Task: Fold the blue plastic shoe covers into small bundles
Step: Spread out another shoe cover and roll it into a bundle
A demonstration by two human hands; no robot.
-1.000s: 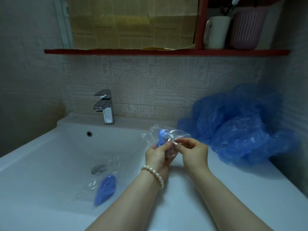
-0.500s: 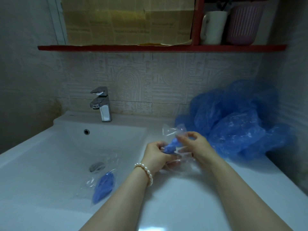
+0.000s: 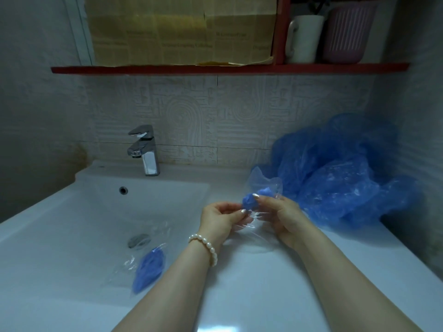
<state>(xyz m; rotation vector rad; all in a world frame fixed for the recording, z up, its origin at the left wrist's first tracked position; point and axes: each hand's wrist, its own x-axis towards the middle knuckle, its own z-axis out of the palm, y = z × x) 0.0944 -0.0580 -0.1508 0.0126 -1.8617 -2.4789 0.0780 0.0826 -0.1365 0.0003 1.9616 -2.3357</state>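
Lighting: dim, cool blue cast overall. Glare: bright white patch on counter (image 3: pixel 217 328) at bottom edge; small highlights on tap (image 3: pixel 143 149). Shadows: soft, under arms and beneath blue pile (image 3: pixel 340 173); corners darken toward frame edges. Distortion: wide-angle, shelf (image 3: pixel 215 69) and walls bow near edges. Focus: soft throughout, fine texture smeared; shelf print illegible.

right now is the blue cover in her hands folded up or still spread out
Folded: the shoe cover is a tight blue wad pinched between the left hand and right hand, with a clear bag around it.
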